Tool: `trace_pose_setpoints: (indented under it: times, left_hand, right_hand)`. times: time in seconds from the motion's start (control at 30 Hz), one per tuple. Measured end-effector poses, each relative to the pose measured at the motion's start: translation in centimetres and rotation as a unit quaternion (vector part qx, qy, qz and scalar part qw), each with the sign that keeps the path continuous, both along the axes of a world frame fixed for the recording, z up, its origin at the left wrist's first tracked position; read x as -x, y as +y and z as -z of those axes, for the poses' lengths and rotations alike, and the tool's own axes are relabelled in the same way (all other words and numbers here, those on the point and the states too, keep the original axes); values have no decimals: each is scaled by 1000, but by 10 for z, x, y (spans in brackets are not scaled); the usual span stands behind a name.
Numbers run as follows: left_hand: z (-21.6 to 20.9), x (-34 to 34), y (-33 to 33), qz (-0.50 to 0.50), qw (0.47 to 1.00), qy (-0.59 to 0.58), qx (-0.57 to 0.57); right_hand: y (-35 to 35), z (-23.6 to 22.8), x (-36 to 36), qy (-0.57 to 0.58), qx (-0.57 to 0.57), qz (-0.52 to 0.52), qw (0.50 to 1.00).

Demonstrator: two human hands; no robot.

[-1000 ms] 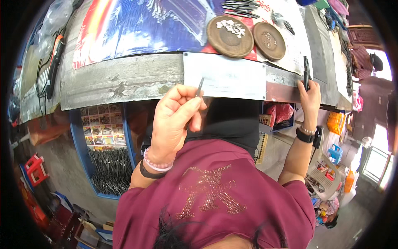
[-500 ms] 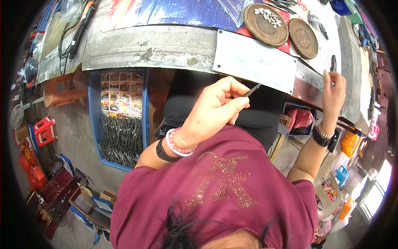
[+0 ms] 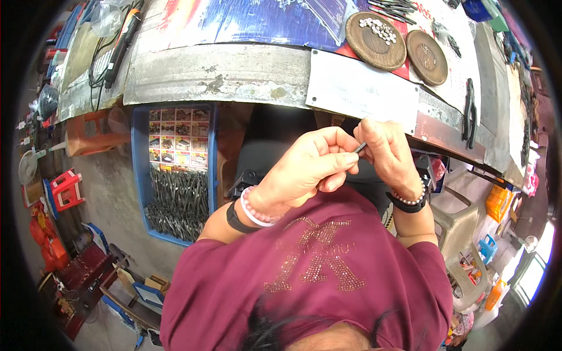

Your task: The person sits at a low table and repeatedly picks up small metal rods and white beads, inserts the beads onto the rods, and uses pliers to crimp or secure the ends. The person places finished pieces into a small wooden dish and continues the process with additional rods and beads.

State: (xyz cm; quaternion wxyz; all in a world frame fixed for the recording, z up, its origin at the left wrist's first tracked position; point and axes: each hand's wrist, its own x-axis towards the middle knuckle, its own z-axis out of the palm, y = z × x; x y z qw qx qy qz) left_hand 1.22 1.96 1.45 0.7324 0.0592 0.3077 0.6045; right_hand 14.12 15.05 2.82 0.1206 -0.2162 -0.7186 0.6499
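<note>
My left hand (image 3: 313,167) pinches a short, thin dark piece (image 3: 360,147) between thumb and fingertips, in front of my body below the bench edge. My right hand (image 3: 386,146) has come up against it, its fingers bent closed at the far end of the same piece. Most of the piece is covered by my fingers, so its exact kind is unclear. To the right on the bench lie black-handled pliers (image 3: 470,111), apart from both hands. Just beyond my hands a white sheet (image 3: 360,88) is fixed along the bench edge.
A round wooden dish (image 3: 366,50) holds small pale pieces; a second wooden dish (image 3: 418,50) holds small coppery bits. Several dark slim pieces (image 3: 393,9) lie behind them. At left below, a blue bin (image 3: 139,175) is full of dark slim pieces. A plastic chair (image 3: 453,228) stands right.
My right hand has left the pliers on the bench at right and moved left to meet my left hand at the thin dark piece. The left hand keeps its hold.
</note>
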Motion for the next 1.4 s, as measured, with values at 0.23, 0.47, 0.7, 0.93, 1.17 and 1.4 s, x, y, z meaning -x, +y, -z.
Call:
trace_pose_setpoints:
  times: [0.23, 0.47, 0.7, 0.93, 1.17, 1.4]
  left_hand:
    - [2, 3, 0, 5, 1000, 19, -14]
    - [-5, 16, 8, -23, 997, 33, -65]
    - [2, 20, -3, -53, 997, 27, -44]
    - [4, 22, -8, -70, 996, 47, -33]
    - [2, 15, -6, -49, 997, 41, -34]
    - [12, 21, -17, -71, 996, 53, -31]
  right_hand:
    - [3, -10, 0, -35, -9, -53, 998]
    - [40, -18, 0, 16, -164, 119, 979]
    - [124, -23, -13, -52, -389, 238, 888]
    - [145, -13, -31, -118, -359, 248, 892]
    - [119, 7, 10, -43, -481, 128, 866]
    - [130, 15, 31, -124, -563, 87, 812]
